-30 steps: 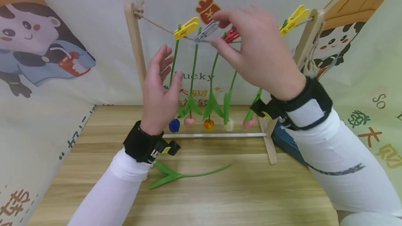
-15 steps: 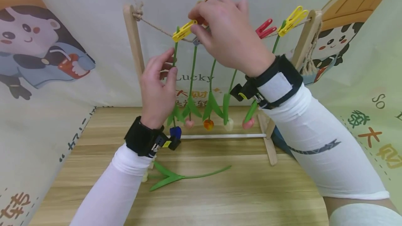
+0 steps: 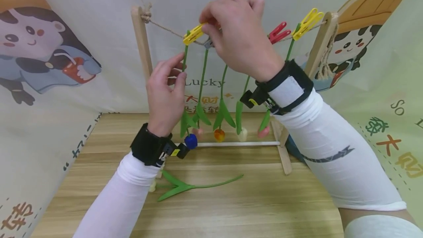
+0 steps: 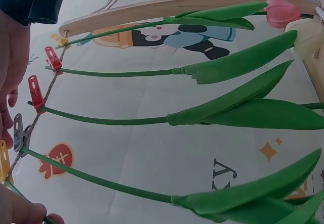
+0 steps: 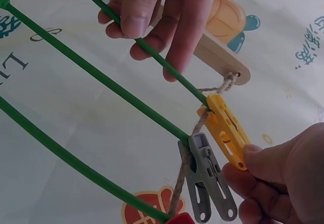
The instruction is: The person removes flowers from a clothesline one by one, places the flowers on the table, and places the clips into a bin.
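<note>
A twine line point(image 3: 165, 28) runs across a wooden rack point(image 3: 142, 47), and several artificial tulips hang from it head down by pegs. My right hand point(image 3: 205, 28) pinches the tail of the left yellow peg point(image 3: 193, 35), which clamps the leftmost stem; the right wrist view shows the yellow peg point(image 5: 225, 130) beside a grey peg point(image 5: 207, 176). My left hand point(image 3: 178, 74) pinches that green stem point(image 3: 184, 58) lower down, and its blue bloom point(image 3: 190, 141) hangs by my wrist. The left hand's fingers point(image 5: 152, 16) curl round the stem point(image 5: 167, 70).
A red peg point(image 3: 279, 32) and a second yellow peg point(image 3: 308, 19) sit further right on the line. A loose tulip point(image 3: 198, 185) lies on the wooden table point(image 3: 248, 208) in front of the rack. Printed cloth point(image 3: 49, 65) hangs behind and beside it.
My right hand has moved left from the red peg to the left yellow peg and pinches it. My left hand has closed on the leftmost stem, whose blue bloom has swung slightly right.
</note>
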The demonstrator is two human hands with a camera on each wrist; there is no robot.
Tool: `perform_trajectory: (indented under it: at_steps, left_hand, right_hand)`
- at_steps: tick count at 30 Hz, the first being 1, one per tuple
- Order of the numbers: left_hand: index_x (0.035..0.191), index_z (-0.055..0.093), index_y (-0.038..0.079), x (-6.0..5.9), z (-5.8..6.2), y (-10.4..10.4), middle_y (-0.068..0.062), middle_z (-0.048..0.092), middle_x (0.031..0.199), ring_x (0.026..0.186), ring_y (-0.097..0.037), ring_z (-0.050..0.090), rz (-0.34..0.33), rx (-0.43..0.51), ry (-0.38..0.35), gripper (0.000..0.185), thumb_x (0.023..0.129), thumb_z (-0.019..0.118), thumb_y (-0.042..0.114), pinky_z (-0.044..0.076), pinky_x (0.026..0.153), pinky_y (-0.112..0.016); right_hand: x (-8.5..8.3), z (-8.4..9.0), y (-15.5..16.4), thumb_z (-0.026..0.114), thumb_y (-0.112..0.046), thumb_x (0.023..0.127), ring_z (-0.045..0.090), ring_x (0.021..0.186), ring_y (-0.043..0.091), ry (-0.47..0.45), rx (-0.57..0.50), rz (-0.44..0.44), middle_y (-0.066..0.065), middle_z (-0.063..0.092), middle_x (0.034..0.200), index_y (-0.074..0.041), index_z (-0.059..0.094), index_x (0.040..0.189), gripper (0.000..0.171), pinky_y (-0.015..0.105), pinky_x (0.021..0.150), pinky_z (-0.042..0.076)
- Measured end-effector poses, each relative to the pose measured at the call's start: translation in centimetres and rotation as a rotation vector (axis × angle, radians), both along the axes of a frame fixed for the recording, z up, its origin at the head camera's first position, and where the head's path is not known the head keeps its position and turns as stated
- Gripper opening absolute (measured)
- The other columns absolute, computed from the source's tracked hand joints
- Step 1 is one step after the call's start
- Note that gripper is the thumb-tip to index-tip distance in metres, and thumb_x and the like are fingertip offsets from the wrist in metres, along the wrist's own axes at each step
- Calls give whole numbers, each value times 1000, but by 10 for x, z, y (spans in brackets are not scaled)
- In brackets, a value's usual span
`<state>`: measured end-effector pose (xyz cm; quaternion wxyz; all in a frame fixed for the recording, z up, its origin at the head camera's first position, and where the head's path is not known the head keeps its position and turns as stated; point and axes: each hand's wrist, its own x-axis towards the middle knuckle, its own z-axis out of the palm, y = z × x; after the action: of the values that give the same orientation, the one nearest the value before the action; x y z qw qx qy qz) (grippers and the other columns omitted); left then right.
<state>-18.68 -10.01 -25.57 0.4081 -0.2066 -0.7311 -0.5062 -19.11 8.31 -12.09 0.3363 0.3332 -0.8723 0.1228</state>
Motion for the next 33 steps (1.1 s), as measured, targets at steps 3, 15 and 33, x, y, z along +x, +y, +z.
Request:
perform_trajectory:
  at_steps: [3, 15, 33]
  left_hand:
    - [140, 67, 0, 2, 0, -1, -18, 68, 114, 98, -23, 67, 7, -5, -6, 39, 102, 64, -7, 56, 85, -31]
    - [138, 69, -1, 20, -4, -14, -18, 69, 112, 98, -25, 66, 19, -88, 9, 39, 100, 64, -11, 53, 84, -25]
    - [131, 72, -4, 73, -35, -23, -18, 68, 109, 97, -30, 64, 18, -503, 17, 39, 95, 67, -18, 57, 80, -37]
  right_hand:
    - [1, 0, 2, 58, -27, 111, 49, 121, 28, 12, -28, -4, 6, 75, 121, -7, 75, 123, 29, 48, 104, 18]
    - [18, -3, 22, 60, -24, 111, 49, 123, 33, 111, -148, 61, 8, 73, 123, -4, 74, 125, 28, 47, 104, 18]
    - [64, -64, 97, 77, -15, 99, 48, 105, 37, 64, -219, 122, 13, 72, 118, -1, 70, 127, 32, 46, 87, 17]
